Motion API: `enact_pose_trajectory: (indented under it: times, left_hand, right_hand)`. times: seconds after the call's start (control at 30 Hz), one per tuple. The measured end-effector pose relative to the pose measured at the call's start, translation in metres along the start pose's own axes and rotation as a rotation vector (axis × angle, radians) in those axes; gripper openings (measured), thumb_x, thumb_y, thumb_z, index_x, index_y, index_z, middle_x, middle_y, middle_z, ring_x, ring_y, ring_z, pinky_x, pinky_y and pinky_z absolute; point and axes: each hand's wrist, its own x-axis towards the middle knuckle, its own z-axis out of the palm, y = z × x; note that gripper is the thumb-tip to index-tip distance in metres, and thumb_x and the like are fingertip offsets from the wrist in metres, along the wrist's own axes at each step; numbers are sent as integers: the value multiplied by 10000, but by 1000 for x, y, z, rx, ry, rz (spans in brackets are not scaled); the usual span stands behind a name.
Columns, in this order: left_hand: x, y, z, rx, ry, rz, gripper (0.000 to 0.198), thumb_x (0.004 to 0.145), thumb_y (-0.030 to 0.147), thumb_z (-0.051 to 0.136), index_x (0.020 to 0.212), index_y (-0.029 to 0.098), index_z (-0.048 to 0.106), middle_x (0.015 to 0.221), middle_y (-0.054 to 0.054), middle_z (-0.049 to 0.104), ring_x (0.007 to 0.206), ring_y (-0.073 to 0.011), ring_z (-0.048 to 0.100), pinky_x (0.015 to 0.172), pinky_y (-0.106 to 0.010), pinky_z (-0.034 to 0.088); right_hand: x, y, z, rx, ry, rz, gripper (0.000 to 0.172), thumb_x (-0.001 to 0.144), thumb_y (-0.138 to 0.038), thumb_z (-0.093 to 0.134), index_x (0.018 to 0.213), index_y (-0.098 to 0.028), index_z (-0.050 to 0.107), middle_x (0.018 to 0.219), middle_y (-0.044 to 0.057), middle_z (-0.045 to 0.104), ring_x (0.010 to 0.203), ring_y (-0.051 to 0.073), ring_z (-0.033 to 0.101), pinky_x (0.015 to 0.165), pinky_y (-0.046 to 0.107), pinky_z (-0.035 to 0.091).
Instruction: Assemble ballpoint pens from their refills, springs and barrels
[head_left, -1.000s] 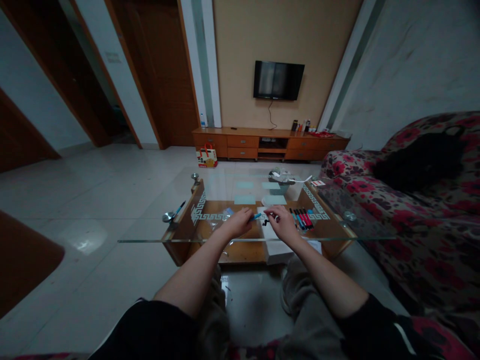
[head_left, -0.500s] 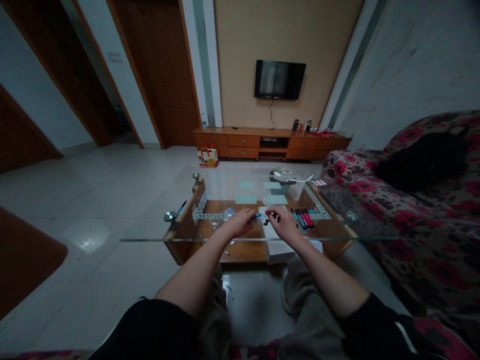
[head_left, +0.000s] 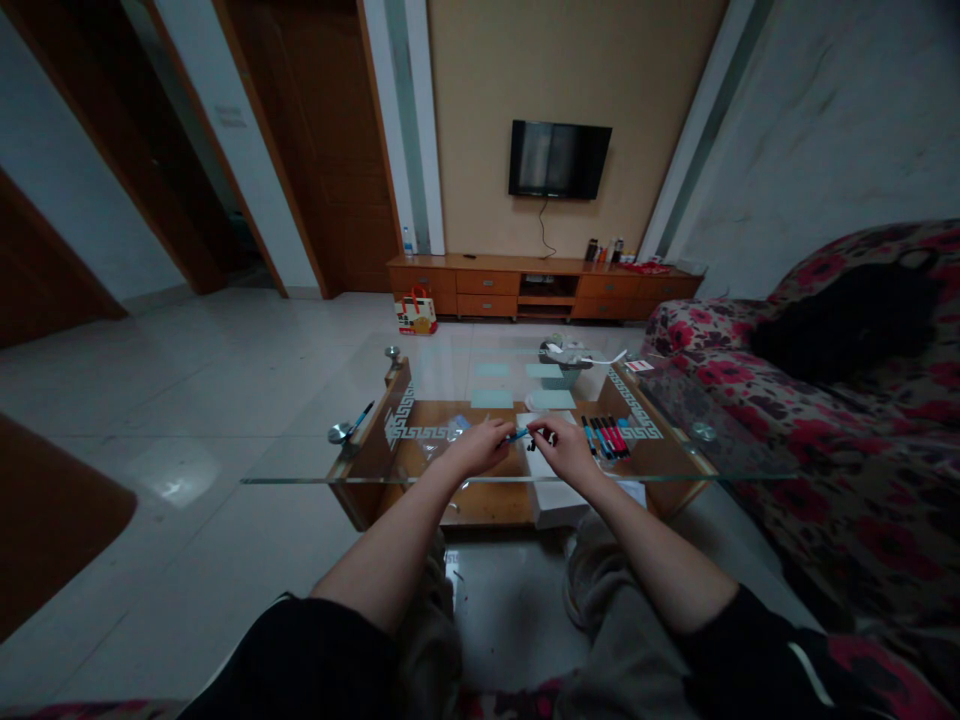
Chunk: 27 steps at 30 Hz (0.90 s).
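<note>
My left hand point(head_left: 486, 446) is closed around a blue pen point(head_left: 517, 435) above the glass table, the pen's end pointing right. Its other end is hidden in my fingers. Thumb and forefinger of my right hand point(head_left: 564, 448) are pinched together at the pen's right end; anything small between them is too fine to make out. Small black pieces point(head_left: 531, 446) lie just below my right fingers. To the right, blue, black and red pens point(head_left: 606, 438) lie side by side. Another blue pen point(head_left: 361, 420) rests near the table's left side.
The glass tabletop point(head_left: 300, 462) has a front edge under my forearms. A white box point(head_left: 559, 505) sits on the wooden shelf below. Clear plastic wrapping point(head_left: 442, 440) lies left of my left hand. A floral sofa point(head_left: 720, 370) stands on the right.
My right fingertips have moved slightly left and now meet the end of the blue pen. My left hand has barely moved.
</note>
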Motion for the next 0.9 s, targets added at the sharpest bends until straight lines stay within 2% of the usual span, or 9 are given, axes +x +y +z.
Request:
enact_pose_trajectory:
  times: [0.9]
  left_hand:
    - [0,1,-2,-40,27,21,167,892,204,513,1026,212,613,977,-67,615,855,-196,598,745,-272,463]
  right_hand:
    - [0,4,1,-6,11,10,140,854,-177,579,918,-212,699,867,26,721,682,153,620,687,280,487]
